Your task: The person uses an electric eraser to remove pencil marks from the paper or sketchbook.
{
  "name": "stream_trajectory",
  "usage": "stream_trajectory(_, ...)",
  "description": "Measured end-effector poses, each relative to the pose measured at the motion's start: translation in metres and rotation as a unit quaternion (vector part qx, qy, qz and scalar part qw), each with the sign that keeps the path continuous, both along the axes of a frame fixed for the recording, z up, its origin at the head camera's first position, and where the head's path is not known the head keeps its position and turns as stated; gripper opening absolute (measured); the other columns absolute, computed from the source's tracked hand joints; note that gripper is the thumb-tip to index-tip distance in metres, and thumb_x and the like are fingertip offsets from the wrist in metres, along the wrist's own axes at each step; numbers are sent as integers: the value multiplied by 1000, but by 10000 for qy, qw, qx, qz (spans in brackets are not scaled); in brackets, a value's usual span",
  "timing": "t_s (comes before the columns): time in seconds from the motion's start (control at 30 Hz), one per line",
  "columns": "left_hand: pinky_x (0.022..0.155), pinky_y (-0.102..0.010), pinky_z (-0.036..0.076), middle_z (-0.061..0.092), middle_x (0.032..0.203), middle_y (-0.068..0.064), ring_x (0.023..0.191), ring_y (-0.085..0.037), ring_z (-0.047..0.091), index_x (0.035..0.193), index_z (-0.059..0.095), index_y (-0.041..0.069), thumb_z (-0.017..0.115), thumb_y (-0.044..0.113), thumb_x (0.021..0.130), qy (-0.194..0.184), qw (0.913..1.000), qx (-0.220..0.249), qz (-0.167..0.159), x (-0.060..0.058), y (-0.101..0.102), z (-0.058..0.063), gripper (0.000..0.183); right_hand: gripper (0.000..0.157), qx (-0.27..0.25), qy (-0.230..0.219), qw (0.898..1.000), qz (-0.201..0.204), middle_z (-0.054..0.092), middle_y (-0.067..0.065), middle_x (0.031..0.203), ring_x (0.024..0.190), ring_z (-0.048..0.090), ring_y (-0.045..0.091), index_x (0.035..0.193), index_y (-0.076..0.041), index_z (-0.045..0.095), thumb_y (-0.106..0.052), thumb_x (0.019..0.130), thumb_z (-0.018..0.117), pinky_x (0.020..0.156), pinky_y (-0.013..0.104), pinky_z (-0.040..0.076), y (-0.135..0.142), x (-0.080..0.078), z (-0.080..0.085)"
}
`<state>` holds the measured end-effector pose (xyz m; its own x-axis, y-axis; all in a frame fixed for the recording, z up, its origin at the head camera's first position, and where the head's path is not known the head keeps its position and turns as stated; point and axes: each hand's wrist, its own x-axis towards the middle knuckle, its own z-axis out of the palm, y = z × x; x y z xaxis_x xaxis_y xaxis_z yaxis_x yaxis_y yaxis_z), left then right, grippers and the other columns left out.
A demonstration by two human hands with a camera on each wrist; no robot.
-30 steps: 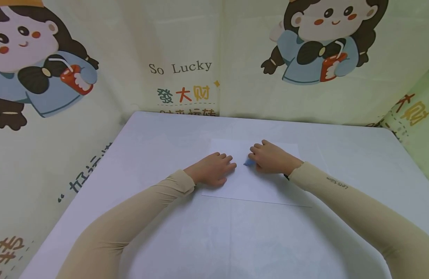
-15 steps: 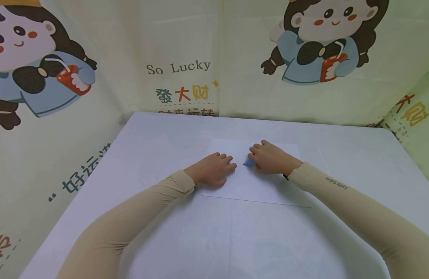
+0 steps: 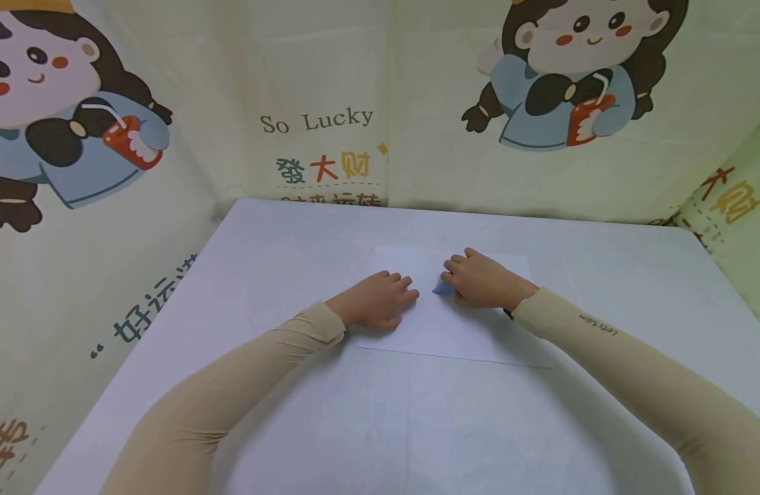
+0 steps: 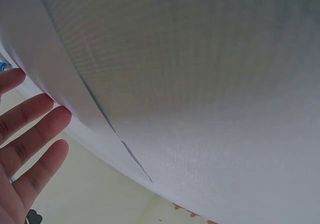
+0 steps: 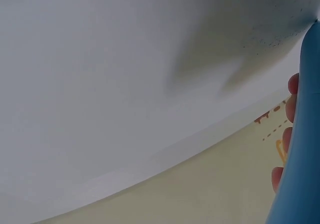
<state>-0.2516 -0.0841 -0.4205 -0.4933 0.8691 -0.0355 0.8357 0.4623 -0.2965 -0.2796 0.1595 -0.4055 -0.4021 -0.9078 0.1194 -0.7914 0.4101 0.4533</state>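
A white sheet of paper (image 3: 454, 337) lies on the white table. My left hand (image 3: 378, 301) rests on its left part, fingers spread; the left wrist view shows these fingers (image 4: 37, 126) nearly straight, with nothing held. On the right part of the sheet, my right hand (image 3: 482, 280) grips a blue, tapered, pen-like tool (image 3: 443, 287), whose exact kind I cannot tell. The right wrist view shows the tool (image 5: 305, 134) large at the right edge. Its narrow tip meets the paper near scattered dark specks (image 5: 270, 39), and fingertips (image 5: 291, 108) show behind its body.
The white table (image 3: 330, 419) extends around the sheet on all sides. Behind it and to the left hangs a pale printed cloth (image 3: 429, 103) with cartoon figures and lettering. Another printed cloth (image 3: 745, 247) borders the right side. Beige sleeves cover both forearms.
Both hands stay almost in place. My right hand, with the blue tool, shifts very slightly left and then back right. The cloth at the left sways a little.
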Motion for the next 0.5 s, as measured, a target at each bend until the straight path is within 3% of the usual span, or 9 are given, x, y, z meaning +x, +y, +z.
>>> stream_trajectory(0.5, 78, -32, 45, 55, 102, -4, 86, -19, 55, 117, 50, 13, 53, 35, 86, -17, 10000, 36, -43, 1, -2, 4, 38, 11, -15, -105, 9999, 5, 52, 3, 68, 61, 48, 19, 74, -8, 56, -14, 72, 64, 57, 32, 35, -1, -1, 3)
